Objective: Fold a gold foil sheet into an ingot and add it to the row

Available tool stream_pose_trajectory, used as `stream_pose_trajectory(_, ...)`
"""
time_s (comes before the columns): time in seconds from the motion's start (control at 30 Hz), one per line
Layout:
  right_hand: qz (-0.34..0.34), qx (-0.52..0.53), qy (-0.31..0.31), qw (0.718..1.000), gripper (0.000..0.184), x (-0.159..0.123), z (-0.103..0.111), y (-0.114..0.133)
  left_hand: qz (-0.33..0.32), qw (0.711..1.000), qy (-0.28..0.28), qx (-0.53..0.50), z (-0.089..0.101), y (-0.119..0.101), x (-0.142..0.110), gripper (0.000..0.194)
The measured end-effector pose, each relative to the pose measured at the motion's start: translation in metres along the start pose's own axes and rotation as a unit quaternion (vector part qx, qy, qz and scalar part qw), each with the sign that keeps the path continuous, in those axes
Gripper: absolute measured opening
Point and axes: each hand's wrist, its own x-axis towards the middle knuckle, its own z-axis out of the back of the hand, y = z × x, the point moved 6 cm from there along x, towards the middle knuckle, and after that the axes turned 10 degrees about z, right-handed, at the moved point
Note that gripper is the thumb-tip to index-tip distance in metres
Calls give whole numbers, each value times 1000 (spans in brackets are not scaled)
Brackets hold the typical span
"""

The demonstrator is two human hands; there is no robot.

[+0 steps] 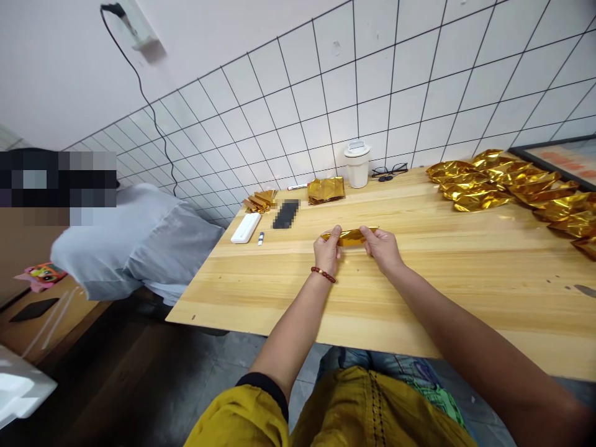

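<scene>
Pinching gold foil [352, 238] at frame centre between left hand [327, 249] and right hand [383, 248]; possibly risking tearing or skewing it by pulling unevenly.

So the wearer's got a gold foil strip [351, 237] pinched at both ends, left hand [328, 248] on one side and right hand [382, 247] on the other, just above a wooden table [261, 292]. Dark red bead bracelet [323, 274] on the left wrist. Toward the wall there's a stack of gold foil [326, 190], then a white lidded cup [357, 166] with some glasses [390, 170] just beside it. Heaps of puffy gold foil pieces [484, 183] off to the right. Over left, a bundle of flat gold strips [259, 202] near a white case [246, 228], plus another person in a pale grey shirt [135, 242].
</scene>
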Motion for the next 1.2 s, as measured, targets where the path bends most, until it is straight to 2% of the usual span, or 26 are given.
stream_pose_trajectory(0.07,8,4,6,1000,63,0,-1,2,6,1000,-18,-1,2,1,1,54)
stream_pose_trajectory(0.17,12,20,10,1000,60,-1,-1,5,22,1000,-9,3,2,2,3,56)
stream_pose_trajectory(0.3,2,84,31,996,53,-2,-6,11,27,999,30,-18,-1,2,4,55)
stream_pose_trajectory(0.5,-15,109,26,994,60,-3,-9,12,6,993,119,-10,-9,3,-2,67)
stream_pose_trajectory(0.7,-21,140,-5,990,57,-2,-6,9,-36,985,168,19,-17,-2,-14,59)
stream_pose_trajectory(0.9,-46,144,-9,989,42,-1,-5,5,-36,990,137,7,-15,0,-12,54)
stream_pose_trajectory(1.07,-69,146,-19,987,53,1,-4,0,-35,993,111,-4,-10,0,-6,56)
stream_pose_trajectory(1.2,-61,156,1,986,57,0,-7,-1,-33,996,88,-10,-9,-1,-8,70)
